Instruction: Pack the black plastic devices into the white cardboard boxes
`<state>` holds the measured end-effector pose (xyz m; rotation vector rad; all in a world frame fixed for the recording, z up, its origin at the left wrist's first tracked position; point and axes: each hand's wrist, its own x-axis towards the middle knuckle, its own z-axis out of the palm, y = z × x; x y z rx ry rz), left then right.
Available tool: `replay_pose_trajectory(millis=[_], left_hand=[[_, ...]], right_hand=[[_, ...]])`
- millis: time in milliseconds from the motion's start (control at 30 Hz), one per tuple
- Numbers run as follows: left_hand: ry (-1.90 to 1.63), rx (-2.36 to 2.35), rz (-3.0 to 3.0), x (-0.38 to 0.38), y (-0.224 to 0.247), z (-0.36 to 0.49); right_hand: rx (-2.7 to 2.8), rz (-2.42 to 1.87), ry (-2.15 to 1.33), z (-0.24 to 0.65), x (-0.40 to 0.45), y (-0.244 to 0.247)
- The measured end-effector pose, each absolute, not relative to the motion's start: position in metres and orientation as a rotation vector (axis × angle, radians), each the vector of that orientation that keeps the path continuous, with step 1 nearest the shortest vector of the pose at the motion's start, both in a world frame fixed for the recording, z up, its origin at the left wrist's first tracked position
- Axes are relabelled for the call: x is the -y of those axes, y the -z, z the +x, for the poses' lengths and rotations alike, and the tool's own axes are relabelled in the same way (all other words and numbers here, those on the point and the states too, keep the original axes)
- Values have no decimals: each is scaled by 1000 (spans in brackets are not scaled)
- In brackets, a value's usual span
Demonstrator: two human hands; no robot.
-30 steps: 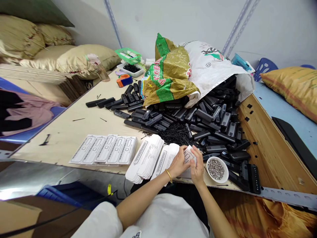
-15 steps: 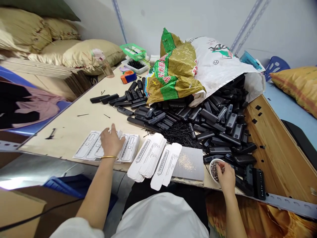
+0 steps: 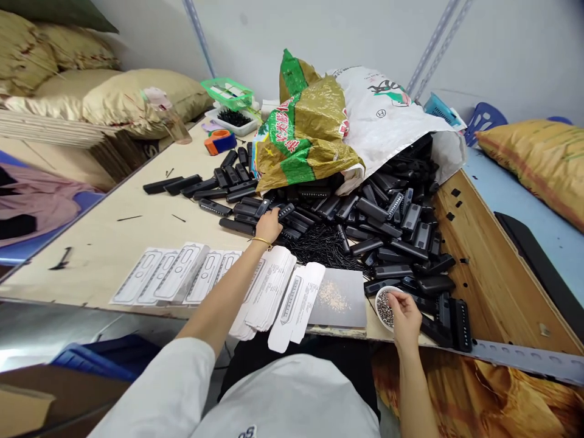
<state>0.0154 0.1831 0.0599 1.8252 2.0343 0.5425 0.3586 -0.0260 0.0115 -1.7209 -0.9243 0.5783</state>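
Observation:
My left hand [image 3: 269, 226] reaches over the flat cartons and has its fingers closed on a black case [image 3: 285, 211] at the near edge of the pile of black cases [image 3: 387, 228]. My right hand [image 3: 404, 311] has its fingertips pinched at the rim of a white cup [image 3: 382, 291] full of small metal parts [image 3: 385, 307]; what the fingertips hold is too small to make out. Filled white boxes [image 3: 180, 274] lie in a row on the left. Flat white cartons [image 3: 274, 286] are stacked in front of me, beside a grey sheet [image 3: 353, 298] with small beige bits.
Thin black pieces [image 3: 319, 246] lie heaped before the cases. Behind are a gold-green bag [image 3: 319, 128], a white sack [image 3: 387, 134], an orange tape dispenser [image 3: 219, 142] and a green basket [image 3: 227, 91]. A wooden board [image 3: 497, 267] edges the right side.
My left hand has moved from the row of white boxes up and right to the black cases. My right hand stays at the cup. The view has shifted slightly.

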Motion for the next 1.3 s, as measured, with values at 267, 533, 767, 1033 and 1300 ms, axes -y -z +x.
replay_pose_trajectory(millis=[267, 533, 767, 1033, 1300], left_hand=[[-1134, -951, 863, -76, -68, 70], [-1053, -759, 254, -31, -55, 108], [-1073, -744, 60, -25, -52, 115], [-1145, -706, 142, -17, -50, 117], [-1150, -703, 982, 3, -52, 136]], right_hand=[[876, -1409, -992, 278, 8, -36], [1046, -1443, -870, 245, 18, -38], [1364, -1402, -486, 239, 20, -39], [1268, -1371, -488, 229, 22, -20], [967, -1509, -501, 279, 35, -23]])
